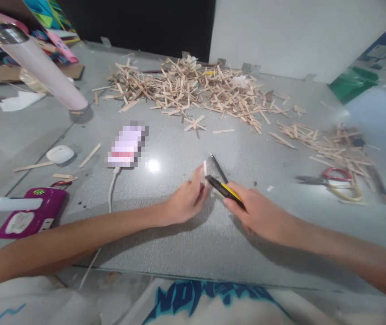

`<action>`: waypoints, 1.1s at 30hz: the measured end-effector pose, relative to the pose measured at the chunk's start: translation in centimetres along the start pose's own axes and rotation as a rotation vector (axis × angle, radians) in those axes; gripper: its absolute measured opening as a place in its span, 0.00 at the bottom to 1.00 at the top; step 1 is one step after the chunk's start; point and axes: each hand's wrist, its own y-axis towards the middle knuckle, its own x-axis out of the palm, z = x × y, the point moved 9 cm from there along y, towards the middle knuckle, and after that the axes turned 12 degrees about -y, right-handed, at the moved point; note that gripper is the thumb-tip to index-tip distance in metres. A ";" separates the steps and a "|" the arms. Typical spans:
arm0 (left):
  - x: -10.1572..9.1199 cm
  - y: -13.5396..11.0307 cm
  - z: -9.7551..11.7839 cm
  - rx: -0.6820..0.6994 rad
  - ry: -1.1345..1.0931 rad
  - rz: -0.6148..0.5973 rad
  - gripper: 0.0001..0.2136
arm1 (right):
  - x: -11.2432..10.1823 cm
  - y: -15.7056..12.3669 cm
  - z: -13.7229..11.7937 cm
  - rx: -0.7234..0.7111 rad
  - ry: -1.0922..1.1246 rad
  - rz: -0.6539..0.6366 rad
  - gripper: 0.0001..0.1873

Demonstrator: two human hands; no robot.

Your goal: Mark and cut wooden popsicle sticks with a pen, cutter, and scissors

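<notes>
My left hand (189,198) is closed, pinching a small pale stick (205,167) whose tip pokes up past the fingers. My right hand (255,205) wraps around a black and yellow utility knife (225,189). The knife's front end is beside the left fingertips, close to the stick; whether it touches the stick I cannot tell. Just beyond the knife, a slim dark pen-like rod (219,166) points away from me, partly hidden by the right hand. A small star of crossed wooden sticks (194,123) lies farther back on the grey table (165,149).
A large heap of wooden sticks (179,88) covers the back, with another pile (318,140) at right. Scissors (338,183) lie near it. On the left are a phone (128,146) with a white cable (111,194), a white case (60,154), a purple device (32,214) and a pink bottle (44,70).
</notes>
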 end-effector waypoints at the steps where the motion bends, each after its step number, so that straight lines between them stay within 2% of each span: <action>1: -0.1 0.0 0.3 0.009 -0.011 -0.001 0.26 | -0.8 -0.2 0.1 -0.018 -0.029 0.029 0.13; 4: -1.1 0.1 0.6 -0.012 -0.056 0.057 0.22 | -2.9 -0.9 -0.3 -0.092 -0.150 0.124 0.14; 8: -2.1 0.1 0.1 -0.138 -0.151 0.134 0.18 | -3.4 -1.7 -0.4 -0.120 -0.208 0.084 0.15; 12: -1.7 0.5 0.1 -0.193 -0.190 0.052 0.13 | -3.4 -2.2 -0.1 -0.124 -0.299 0.100 0.15; 17: -1.4 0.8 0.2 -0.202 -0.156 -0.006 0.13 | -2.6 -2.4 0.4 -0.126 -0.468 0.101 0.20; 23: -1.3 0.6 -0.6 -0.315 -0.151 -0.071 0.15 | -3.7 -2.4 0.6 -0.197 -0.615 0.167 0.14; 28: -1.2 0.6 -1.4 -0.359 -0.209 -0.115 0.15 | -3.6 -0.5 2.9 -0.278 -0.828 0.193 0.16; 33: -1.2 0.5 -2.0 -0.370 -0.212 -0.118 0.15 | -3.1 1.8 5.1 -0.401 -0.793 0.194 0.17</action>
